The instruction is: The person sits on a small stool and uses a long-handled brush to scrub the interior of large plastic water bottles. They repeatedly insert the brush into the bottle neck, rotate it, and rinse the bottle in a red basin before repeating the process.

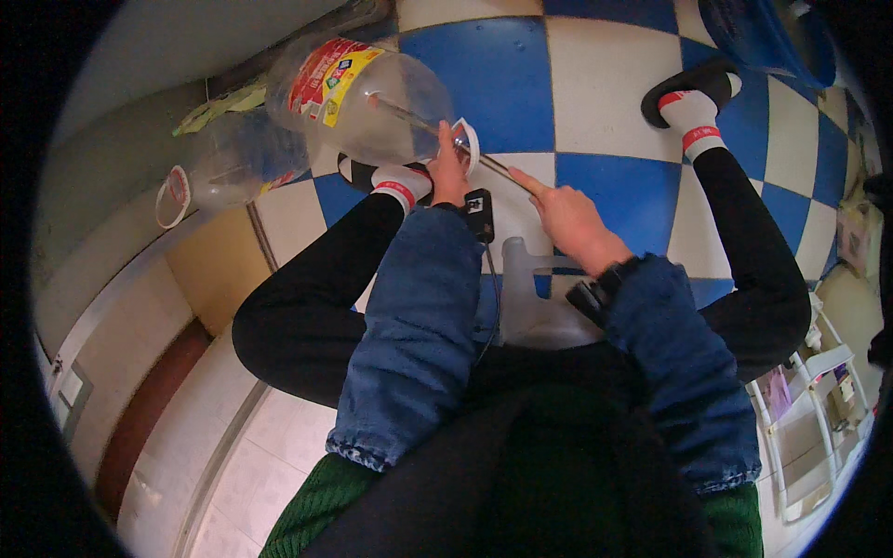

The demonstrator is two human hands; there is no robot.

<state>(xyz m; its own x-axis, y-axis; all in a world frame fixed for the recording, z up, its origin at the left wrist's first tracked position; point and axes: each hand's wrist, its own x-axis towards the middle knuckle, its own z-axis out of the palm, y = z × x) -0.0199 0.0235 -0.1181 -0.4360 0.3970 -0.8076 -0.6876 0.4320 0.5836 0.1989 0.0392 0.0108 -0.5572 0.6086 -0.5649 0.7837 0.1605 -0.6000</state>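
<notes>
A large clear plastic bottle [411, 84] with a red and yellow label lies tilted, its mouth towards me. My left hand [450, 167] grips the bottle at its neck, beside the white ring handle [471, 146]. In my right hand [575, 220] is a thin metal rod [506, 169], the index finger stretched along it. The rod passes through the bottle's mouth, and its far part shows through the clear wall. What the rod's far end is like cannot be told clearly.
A second clear bottle [230, 160] with a white ring handle lies at the left. A translucent plastic jug [544, 321] stands between my legs. At the upper right is a blue tub [774, 42]. A white rack [813, 411] holds small items at the lower right.
</notes>
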